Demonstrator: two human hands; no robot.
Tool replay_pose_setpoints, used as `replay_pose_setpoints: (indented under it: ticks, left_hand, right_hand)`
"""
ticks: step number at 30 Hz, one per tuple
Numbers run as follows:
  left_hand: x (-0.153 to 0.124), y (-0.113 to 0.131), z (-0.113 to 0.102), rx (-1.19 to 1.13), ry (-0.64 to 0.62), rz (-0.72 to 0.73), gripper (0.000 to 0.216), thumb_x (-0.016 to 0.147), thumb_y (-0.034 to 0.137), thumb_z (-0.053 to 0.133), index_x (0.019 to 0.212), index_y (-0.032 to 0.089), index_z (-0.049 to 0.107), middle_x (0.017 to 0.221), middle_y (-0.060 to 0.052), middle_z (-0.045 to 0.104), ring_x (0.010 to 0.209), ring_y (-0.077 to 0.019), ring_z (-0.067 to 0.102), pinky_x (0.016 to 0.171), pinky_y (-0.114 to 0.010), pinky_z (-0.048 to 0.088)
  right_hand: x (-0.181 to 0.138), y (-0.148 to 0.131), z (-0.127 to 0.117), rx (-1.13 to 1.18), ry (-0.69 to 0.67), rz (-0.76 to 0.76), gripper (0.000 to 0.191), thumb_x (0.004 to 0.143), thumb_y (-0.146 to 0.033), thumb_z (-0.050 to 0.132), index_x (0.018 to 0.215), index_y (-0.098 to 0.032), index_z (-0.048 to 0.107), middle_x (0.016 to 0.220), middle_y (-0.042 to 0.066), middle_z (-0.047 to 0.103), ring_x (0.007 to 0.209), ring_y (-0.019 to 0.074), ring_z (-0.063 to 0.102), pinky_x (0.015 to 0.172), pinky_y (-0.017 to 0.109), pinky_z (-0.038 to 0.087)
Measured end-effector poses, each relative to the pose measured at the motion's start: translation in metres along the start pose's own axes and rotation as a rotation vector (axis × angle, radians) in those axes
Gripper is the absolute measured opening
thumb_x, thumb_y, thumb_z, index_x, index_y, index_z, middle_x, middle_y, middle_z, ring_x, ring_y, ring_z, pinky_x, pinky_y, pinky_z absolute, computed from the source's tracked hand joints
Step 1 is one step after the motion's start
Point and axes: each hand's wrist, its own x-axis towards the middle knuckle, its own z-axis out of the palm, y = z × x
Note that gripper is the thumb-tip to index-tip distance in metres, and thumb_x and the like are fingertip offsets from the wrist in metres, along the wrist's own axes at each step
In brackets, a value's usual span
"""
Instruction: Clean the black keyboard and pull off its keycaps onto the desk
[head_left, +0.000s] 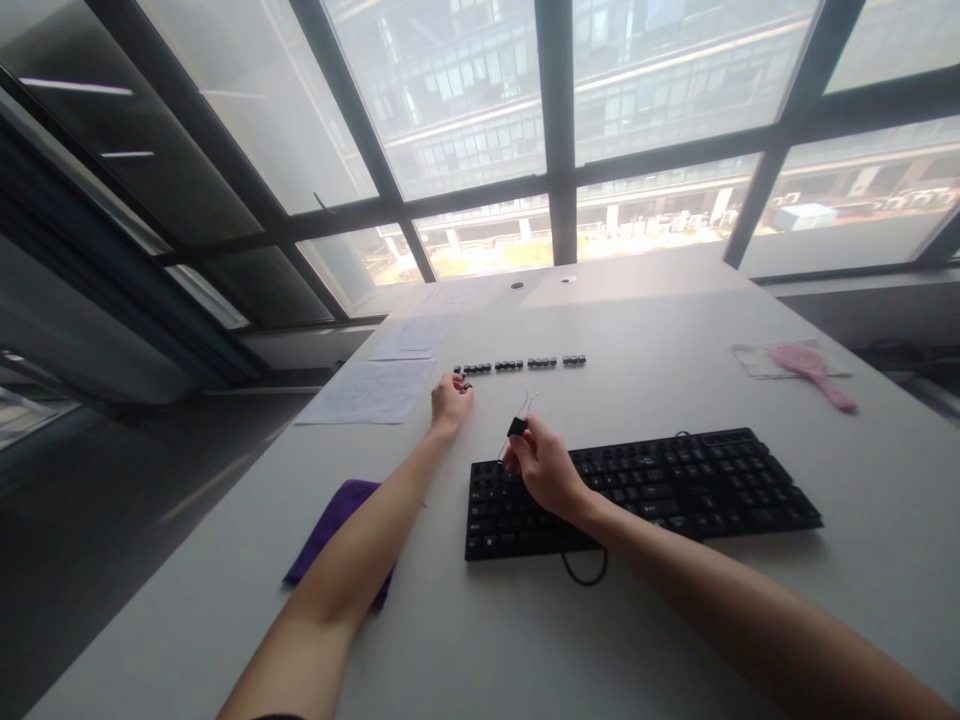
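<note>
My left hand (451, 402) reaches to the left end of a row of black keycaps (508, 366). Its fingers are closed around a small black keycap (467, 386), just in front of the row. In my right hand (547, 465) is a keycap puller (517, 427) with a black body and thin wire ends, some pointing up and away. The hand is over the upper left part of a black keyboard (675, 480), hiding some of its keys. Whether the puller's lower wires touch the keys, I cannot tell.
A folded purple cloth (330, 530) lies partly under my left forearm. Printed papers (367, 392) are at the table's left edge. On the right, a pink hairbrush (810, 372) rests on a pale cloth or paper. A cable loop (587, 578) sticks out in front of the keyboard.
</note>
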Motion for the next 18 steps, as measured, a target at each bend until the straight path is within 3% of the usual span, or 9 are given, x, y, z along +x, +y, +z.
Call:
replay_pose_setpoints:
  ticks: [8, 13, 18]
  left_hand:
    - [0.0045, -0.0013, 0.0012, 0.070, 0.049, -0.027, 0.025, 0.080, 0.028, 0.068, 0.100, 0.014, 0.065, 0.096, -0.010, 0.071, 0.093, -0.0208, 0.067, 0.086, -0.028, 0.048]
    - [0.0027, -0.0047, -0.0045, 0.117, -0.017, -0.055, 0.011, 0.078, 0.028, 0.068, 0.081, 0.018, 0.071, 0.088, -0.010, 0.073, 0.087, -0.0239, 0.068, 0.080, -0.030, 0.049]
    - [0.0041, 0.0014, -0.0051, 0.143, -0.054, -0.098, 0.013, 0.076, 0.032, 0.068, 0.080, 0.021, 0.074, 0.090, -0.011, 0.075, 0.087, -0.0263, 0.070, 0.076, -0.031, 0.049]
  right_hand:
    - [-0.0009, -0.0012, 0.0000, -0.002, -0.004, 0.004, 0.014, 0.096, -0.027, 0.046, 0.083, -0.023, 0.045, 0.069, -0.001, 0.065, 0.060, 0.0153, 0.061, 0.063, 0.027, 0.046]
    - [-0.0008, 0.0008, 0.0004, -0.008, -0.027, 0.001, 0.012, 0.096, -0.027, 0.047, 0.084, -0.023, 0.046, 0.070, -0.001, 0.065, 0.061, 0.0153, 0.061, 0.062, 0.027, 0.045]
    - [-0.0004, 0.0009, -0.0004, -0.010, -0.029, 0.005, 0.012, 0.096, -0.026, 0.046, 0.085, -0.023, 0.047, 0.070, -0.001, 0.066, 0.060, 0.0152, 0.061, 0.061, 0.026, 0.045]
